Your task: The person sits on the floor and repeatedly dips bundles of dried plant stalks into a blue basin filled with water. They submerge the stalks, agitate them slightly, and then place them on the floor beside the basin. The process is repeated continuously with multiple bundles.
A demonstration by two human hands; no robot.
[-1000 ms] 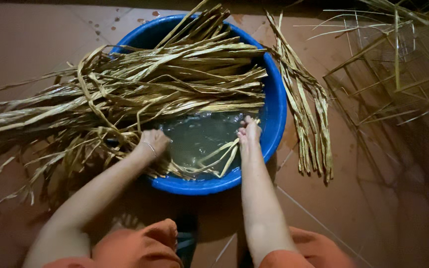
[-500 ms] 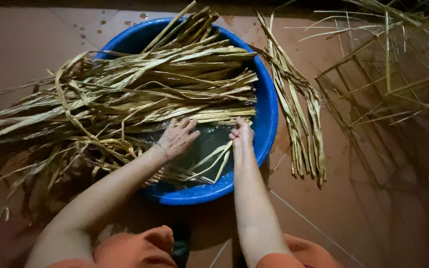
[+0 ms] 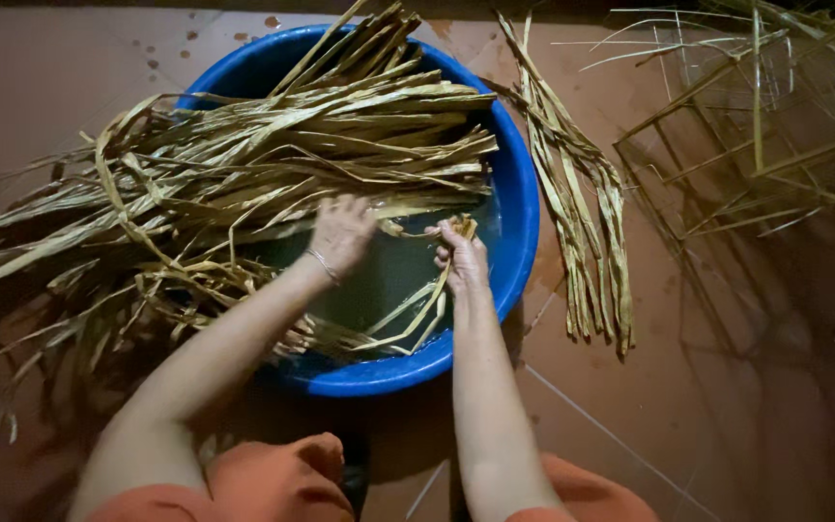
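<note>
figure: soaking of dried leaf strips, seen from above. the left hand (image 3: 342, 232), a thin bangle (image 3: 322, 265) at its wrist, rests with fingers spread and loose on the near edge of the large sheaf of long, flat, straw-coloured dried leaf strips (image 3: 244, 184); it grips nothing. the right hand (image 3: 460, 256) is clenched around the end of a few curling wet strips (image 3: 408, 324), which trail down into the water.

progress, as judged from the layout: most of the sheaf lies across the round blue plastic basin (image 3: 519, 208) with its tips over the far rim and its butts spilling onto the floor at the left, so much of it looks dry and not yet pushed under. only the few loose strips lie in the murky greenish water (image 3: 379, 280). a separate narrow bundle of similar strips (image 3: 582, 242) lies on the reddish-brown tiled floor (image 3: 707, 387) just right of the basin, apart from it.

materials: strips fibrous, matte, creased and split lengthwise, stiff where dry, limp where wet; basin smooth and glossy. an open frame of thin pale sticks (image 3: 756, 126) stands at upper right.
</note>
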